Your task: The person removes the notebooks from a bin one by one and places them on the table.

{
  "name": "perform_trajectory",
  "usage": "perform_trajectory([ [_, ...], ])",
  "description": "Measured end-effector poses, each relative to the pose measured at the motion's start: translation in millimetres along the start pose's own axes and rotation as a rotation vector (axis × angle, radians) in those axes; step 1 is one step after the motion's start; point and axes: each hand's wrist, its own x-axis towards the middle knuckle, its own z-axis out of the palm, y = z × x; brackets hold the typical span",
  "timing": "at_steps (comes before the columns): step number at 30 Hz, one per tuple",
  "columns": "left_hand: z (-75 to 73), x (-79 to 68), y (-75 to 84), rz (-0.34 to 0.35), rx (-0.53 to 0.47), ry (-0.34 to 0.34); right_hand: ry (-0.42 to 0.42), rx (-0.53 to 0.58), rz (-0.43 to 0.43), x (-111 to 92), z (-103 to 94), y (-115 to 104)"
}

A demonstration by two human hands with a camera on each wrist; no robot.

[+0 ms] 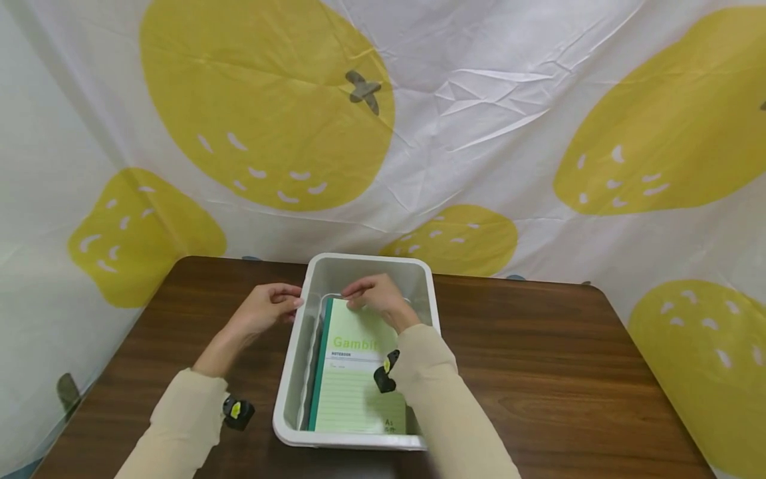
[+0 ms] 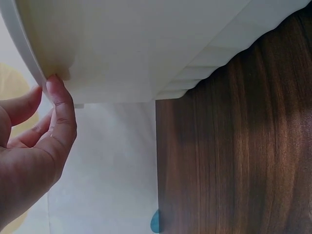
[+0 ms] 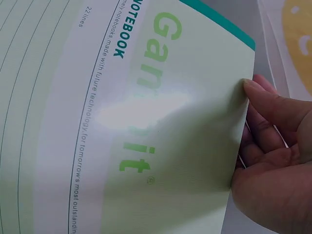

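Note:
A pale green notebook with a dark green spine lies inside a light grey plastic bin. My right hand reaches into the bin and pinches the notebook's far edge; in the right wrist view the thumb lies over the cover and the other fingers are behind the edge. At the bin's left rim, my left hand pinches the lip between thumb and fingers. The left wrist view shows this left hand against the outer wall of the bin.
The bin stands on a dark brown wooden table. Behind the table hangs a white cloth printed with large yellow fruit. Black wrist cameras are strapped over both cream sleeves.

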Motion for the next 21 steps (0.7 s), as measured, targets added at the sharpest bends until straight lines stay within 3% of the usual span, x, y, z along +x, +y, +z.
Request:
perform_trajectory([
  [11,0.5,-2.8,1.9,-0.004,-0.017,-0.001,-0.018,-0.009,-0.032,-6.6,-4.0,-17.4],
  [21,-0.1,-0.5,1.1,-0.013,-0.022,-0.003,0.014,0.124,-0.028,-22.9,-22.9,-73.1],
])
